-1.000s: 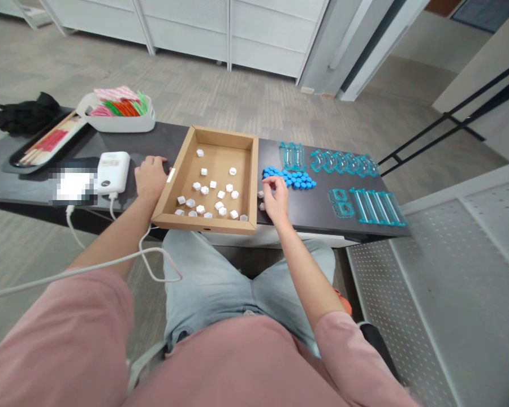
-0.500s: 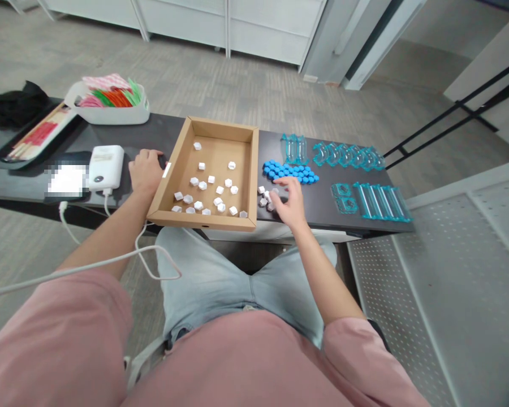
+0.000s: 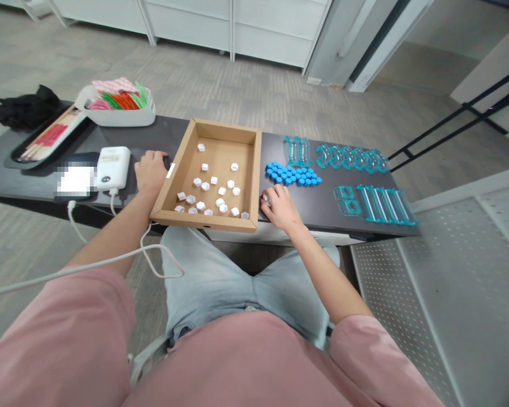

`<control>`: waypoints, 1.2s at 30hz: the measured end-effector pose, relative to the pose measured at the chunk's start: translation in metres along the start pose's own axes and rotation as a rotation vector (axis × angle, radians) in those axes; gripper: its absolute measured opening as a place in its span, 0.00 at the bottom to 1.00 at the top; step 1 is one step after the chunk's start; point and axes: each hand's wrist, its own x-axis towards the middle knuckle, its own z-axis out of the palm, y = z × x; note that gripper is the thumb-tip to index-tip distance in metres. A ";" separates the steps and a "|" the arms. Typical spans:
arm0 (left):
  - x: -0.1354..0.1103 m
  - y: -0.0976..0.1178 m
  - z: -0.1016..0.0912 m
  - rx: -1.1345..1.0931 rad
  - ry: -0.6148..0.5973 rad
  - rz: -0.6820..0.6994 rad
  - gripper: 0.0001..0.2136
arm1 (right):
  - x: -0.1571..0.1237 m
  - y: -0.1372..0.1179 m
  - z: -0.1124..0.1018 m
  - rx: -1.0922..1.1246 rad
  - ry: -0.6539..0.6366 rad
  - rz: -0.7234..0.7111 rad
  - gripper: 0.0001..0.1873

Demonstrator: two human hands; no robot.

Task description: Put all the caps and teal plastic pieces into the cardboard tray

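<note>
My right hand (image 3: 281,207) is curled down on the dark table, just right of the cardboard box (image 3: 258,169). Its fingers close over small white hexagonal pieces (image 3: 266,199), mostly covered by the hand. To the left of the box rests my left hand (image 3: 150,172), fingers bent around a small black thing (image 3: 167,162) that I cannot make out. Inside the box lie several loose white hexagonal pieces (image 3: 206,186), mostly toward the near side. A cluster of blue hexagonal pieces (image 3: 292,174) sits just beyond my right hand.
Clear teal-edged plastic parts (image 3: 352,157) stand in groups on the right, with longer tubes (image 3: 385,204) nearer. On the left are a white power bank (image 3: 113,168) with cables, a white basket (image 3: 123,117) of coloured strips and a black tray (image 3: 46,141).
My right hand has lowered and moved left toward the box, closing over the white pieces beside it. My left hand stays beside the box. The whole view has shifted slightly.
</note>
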 end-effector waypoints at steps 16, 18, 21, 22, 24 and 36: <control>0.003 -0.005 0.005 -0.033 0.038 0.012 0.27 | 0.097 -0.070 -0.009 0.396 0.184 -0.165 0.17; 0.004 -0.005 0.010 -0.072 0.075 0.020 0.25 | 0.107 -0.080 -0.005 0.411 0.169 -0.190 0.20; 0.004 -0.006 0.013 -0.225 0.189 0.078 0.19 | 0.096 -0.078 -0.007 0.458 0.272 -0.173 0.22; 0.001 -0.009 0.011 -0.305 0.253 0.118 0.17 | 0.087 -0.073 -0.009 0.461 0.323 -0.143 0.23; -0.007 -0.025 0.003 -0.460 0.406 0.156 0.16 | 0.066 -0.057 -0.012 0.436 0.401 -0.048 0.27; -0.267 -0.304 -0.022 -0.310 0.357 -0.729 0.26 | 0.000 0.011 0.010 0.310 0.497 0.324 0.39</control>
